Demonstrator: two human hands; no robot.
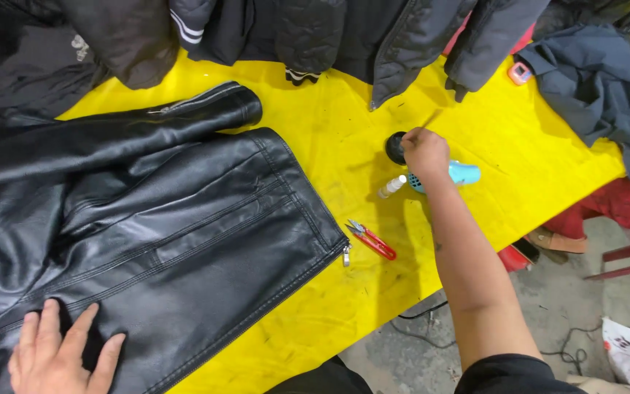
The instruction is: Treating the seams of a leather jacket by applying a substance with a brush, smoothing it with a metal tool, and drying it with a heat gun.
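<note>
The black leather jacket lies spread over the left half of the yellow tabletop, its zippered hem running close to the near edge and one sleeve stretched toward the back. The left hand rests flat on the jacket near its lower corner, fingers splayed wide and holding nothing. The right hand reaches out over the middle of the tabletop, fingers bunched around a thin stick-like tool whose tip I cannot make out, right at a small black round pot. Just beside that hand lie a small white bottle and a light blue device. Red thread snips sit in the open yellow strip between jacket hem and forearm. Dark coats crowd the far edge, and a grey garment covers the right corner; bare yellow stays open between them.
</note>
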